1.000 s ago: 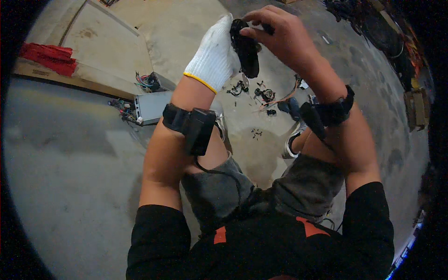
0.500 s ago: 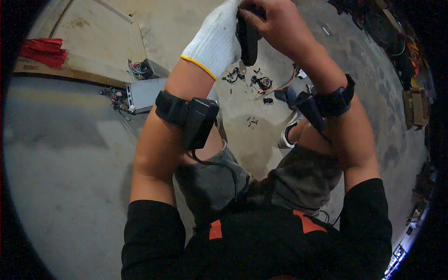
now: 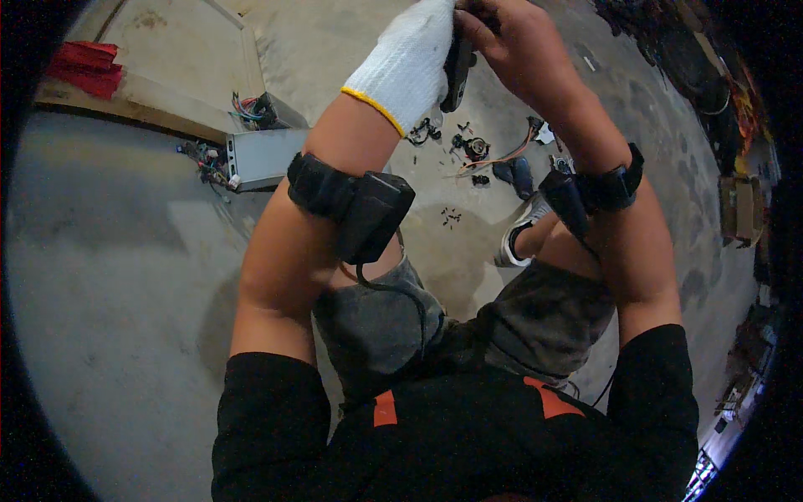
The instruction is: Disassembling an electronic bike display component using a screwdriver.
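My left hand [image 3: 414,54], in a white knitted glove with a yellow cuff edge, is at the upper edge of the view, closed around a dark, elongated object with a rounded lower end [image 3: 455,84]. Its upper part is cut off or covered, so I cannot tell its kind. From the right, my bare right hand [image 3: 506,33] reaches the same object, its thumb and bent fingers closed at the upper end. Below them on the floor lie small black parts [image 3: 428,130], a round part with a metal ring [image 3: 476,149] and a dark curved shell [image 3: 514,174].
Several tiny screw-like pieces [image 3: 452,217] lie on the floor between my legs. To the left are a silver metal box [image 3: 266,157] with bundled wires, a pale board [image 3: 176,58] and a red cloth [image 3: 86,69]. A cardboard box [image 3: 740,211] stands at the right.
Both hands and the dark object have shifted a little to the right. The left forearm has swung right with them, and both hands keep hold of the object.
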The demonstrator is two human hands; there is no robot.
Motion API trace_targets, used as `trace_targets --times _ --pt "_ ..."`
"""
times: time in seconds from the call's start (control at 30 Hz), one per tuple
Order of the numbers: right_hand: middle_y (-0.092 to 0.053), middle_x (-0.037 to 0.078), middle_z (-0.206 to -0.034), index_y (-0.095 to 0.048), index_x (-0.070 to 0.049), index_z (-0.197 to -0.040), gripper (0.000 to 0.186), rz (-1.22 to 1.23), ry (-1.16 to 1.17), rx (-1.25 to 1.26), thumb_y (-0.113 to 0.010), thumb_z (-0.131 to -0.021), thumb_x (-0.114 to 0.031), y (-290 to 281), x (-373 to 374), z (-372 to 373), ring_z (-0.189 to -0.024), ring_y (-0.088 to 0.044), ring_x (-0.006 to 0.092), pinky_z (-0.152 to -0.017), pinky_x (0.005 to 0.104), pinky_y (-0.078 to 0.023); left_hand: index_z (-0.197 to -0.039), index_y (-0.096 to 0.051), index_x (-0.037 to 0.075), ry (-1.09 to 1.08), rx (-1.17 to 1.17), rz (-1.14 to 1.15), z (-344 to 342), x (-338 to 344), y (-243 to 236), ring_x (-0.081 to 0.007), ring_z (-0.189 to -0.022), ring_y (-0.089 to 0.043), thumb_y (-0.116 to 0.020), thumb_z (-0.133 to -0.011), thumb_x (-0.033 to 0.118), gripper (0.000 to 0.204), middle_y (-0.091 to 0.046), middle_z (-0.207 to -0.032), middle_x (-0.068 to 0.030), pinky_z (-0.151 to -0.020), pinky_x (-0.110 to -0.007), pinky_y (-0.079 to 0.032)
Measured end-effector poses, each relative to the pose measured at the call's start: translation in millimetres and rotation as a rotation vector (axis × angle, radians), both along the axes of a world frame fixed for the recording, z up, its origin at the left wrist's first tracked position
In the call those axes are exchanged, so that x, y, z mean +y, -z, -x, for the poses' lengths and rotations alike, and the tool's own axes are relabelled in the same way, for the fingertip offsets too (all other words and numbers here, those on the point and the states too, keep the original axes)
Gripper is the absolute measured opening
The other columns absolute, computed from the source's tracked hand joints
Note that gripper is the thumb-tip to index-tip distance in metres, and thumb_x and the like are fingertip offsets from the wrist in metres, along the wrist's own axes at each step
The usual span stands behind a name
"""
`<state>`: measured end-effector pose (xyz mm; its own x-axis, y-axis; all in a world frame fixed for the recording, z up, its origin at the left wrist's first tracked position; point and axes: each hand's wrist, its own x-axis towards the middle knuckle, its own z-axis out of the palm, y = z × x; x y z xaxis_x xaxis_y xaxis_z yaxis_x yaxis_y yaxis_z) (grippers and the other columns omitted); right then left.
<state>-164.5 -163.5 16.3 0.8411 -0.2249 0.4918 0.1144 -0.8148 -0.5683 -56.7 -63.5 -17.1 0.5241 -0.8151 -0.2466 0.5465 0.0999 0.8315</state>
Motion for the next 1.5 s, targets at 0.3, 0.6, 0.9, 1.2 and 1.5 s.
trace_targets --times 0.3,0.6,0.9,1.2,1.5 --pt "-0.061 0.02 -0.091 -0.063 0.001 -0.095 0.013 0.168 -0.06 -0.126 -0.066 -0.088 -0.01 1 4 0 -0.085 -0.062 0.039 -0.072 0.0419 -0.05 -0.104 -0.057 0.001 -0.117 -1.775 -0.014 -10 40 0 -0.0276 -0.081 -0.068 -0.064 -0.076 -0.006 0.03 -0.069 -0.093 -0.0134 -0.072 -0.039 -0.055" --pt "-0.068 0.009 -0.083 -0.065 -0.001 -0.104 0.025 -0.185 0.14 0.092 -0.066 -0.092 -0.023 40 -24 -24 -0.073 -0.065 0.0156 -0.063 0.0293 -0.05 -0.102 -0.058 0.004 -0.272 -0.205 -0.073 -22 29 -1 -0.0274 -0.071 -0.066 -0.05 -0.095 0.04 0.038 -0.066 -0.084 -0.0168 -0.061 -0.041 -0.052" --pt "-0.07 0.012 -0.086 -0.065 0.001 -0.103 0.029 -0.3 0.098 0.319 -0.067 -0.086 -0.023 129 -35 -48 -0.072 -0.066 0.0159 -0.061 0.0297 -0.051 -0.092 -0.058 0.004 -0.358 -0.24 -0.133 -17 39 -5 -0.0254 -0.067 -0.064 -0.051 -0.094 0.031 0.028 -0.066 -0.079 -0.0144 -0.063 -0.042 -0.052" --pt "-0.069 0.021 -0.099 -0.066 0.0 -0.099 0.027 0.104 -0.012 0.891 -0.067 -0.078 -0.017 335 -2 1 -0.094 -0.066 0.0399 -0.082 0.0453 -0.052 -0.09 -0.058 0.004 -0.337 -0.552 -0.176 -23 50 -2 -0.0263 -0.066 -0.064 -0.05 -0.094 0.031 0.029 -0.065 -0.077 -0.0142 -0.062 -0.042 -0.051" --pt "-0.068 0.021 -0.102 -0.067 -0.005 -0.104 0.034 -0.282 -0.218 0.971 -0.072 -0.072 -0.013 444 57 69 -0.098 -0.064 0.0407 -0.082 0.0459 -0.053 -0.088 -0.058 0.004 -0.346 -0.7 -0.223 -33 73 4 -0.0272 -0.065 -0.063 -0.048 -0.095 0.031 0.029 -0.064 -0.075 -0.0141 -0.061 -0.042 -0.05"
